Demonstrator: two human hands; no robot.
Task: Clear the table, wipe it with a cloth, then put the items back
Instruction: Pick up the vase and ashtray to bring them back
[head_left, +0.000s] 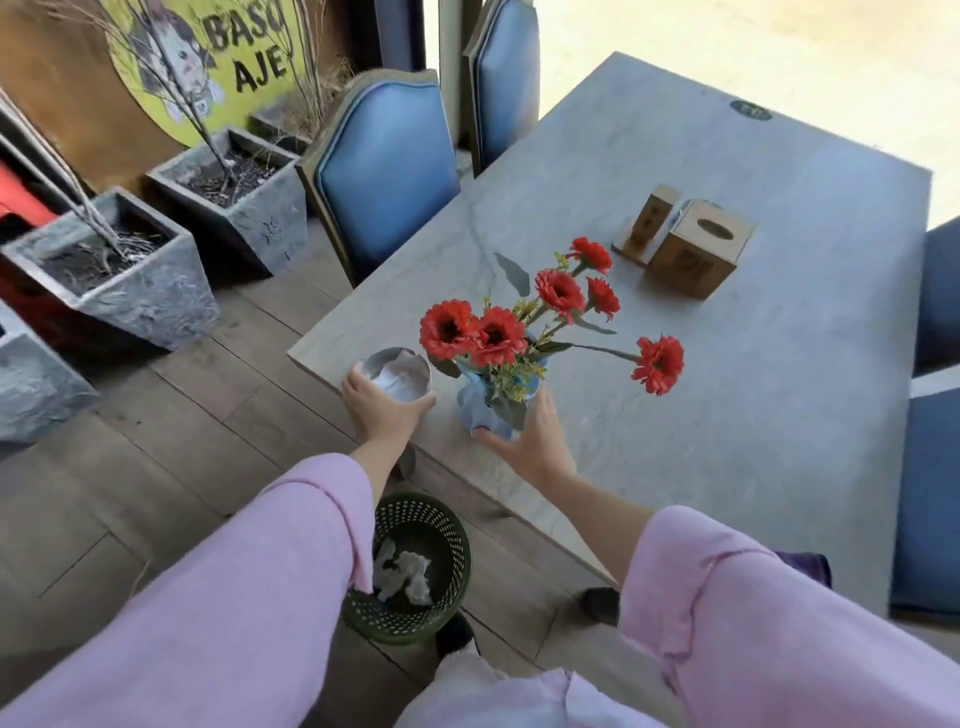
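Both hands are on the table (779, 364) near its lower-left corner, each one busy. The left hand (382, 408) wraps around a small silver bowl (397, 374) with crumpled paper or foil inside, sitting right at the table's corner. The right hand (535, 436) grips the base of the blue vase (485, 415), red flowers (498, 335) fanning out above it toward the centre of the frame. Whether either piece is lifted clear of the surface or resting on it, I cannot tell.

Up in the right half of the frame, well apart from the hands, a wooden tissue box (698, 254) and the wooden holder (652, 221) just beside it stand untouched on the table.

No cloth shows in either hand or on the table, so there is no sign here of wiping. My read: this is the clearing stage, with bowl and vase first in line and the two wooden pieces to follow. It could equally be the putting-back stage; this view alone does not settle that. If clearing, then wiping and returning everything are all left to do.

Below the table's edge, at centre bottom, a green bin (410, 571) holds crumpled tissue.
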